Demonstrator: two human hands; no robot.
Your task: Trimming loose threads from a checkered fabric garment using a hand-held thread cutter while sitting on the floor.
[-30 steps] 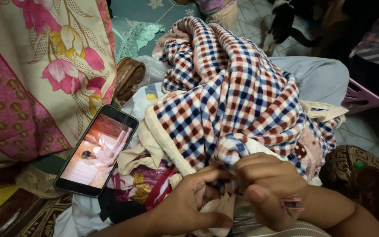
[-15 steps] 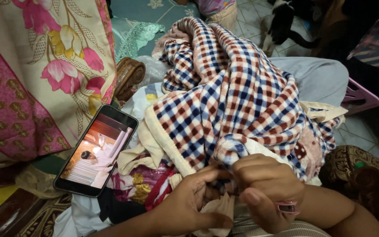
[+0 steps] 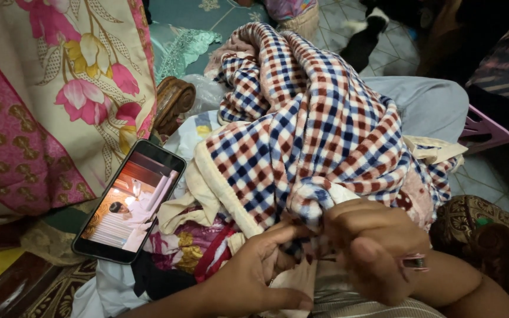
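Checked fleece blanket (image 3: 313, 129), red, navy and white, lies heaped across the person's lap and runs up toward the top of the view. Its near edge comes down to both hands at the bottom centre.

Right hand (image 3: 378, 247): curled into a closed grip on a bunched fold of the blanket edge, thumb forward. A small pink-and-silver object (image 3: 413, 261) sits against the hand near the wrist side; too small to identify.

Left hand (image 3: 260, 271): palm partly up, fingers (image 3: 278, 235) reaching into the same fold from below. Grip is pinched shut on the blanket edge just beside the right hand; the exact contact point is hidden by cloth.

Change over the last second: very little. Both hands stay at the same spot on the hem, the right having shifted slightly downward and rolled so the thumb shows more. Blanket heap and surroundings unmoved. Judgement: fine work at one point of the edge is ongoing, not a repositioning of the cloth.

Surroundings: smartphone (image 3: 129, 200) lies screen-up to the left, playing a video, resting on mixed fabrics (image 3: 189, 241) in cream, magenta and gold. Floral pink-and-cream cloth (image 3: 48, 100) fills the left side. Carved dark wooden armrest (image 3: 174, 100) shows just above the phone; another carved piece (image 3: 478, 227) at right. Tiled floor (image 3: 402, 53) visible beyond.
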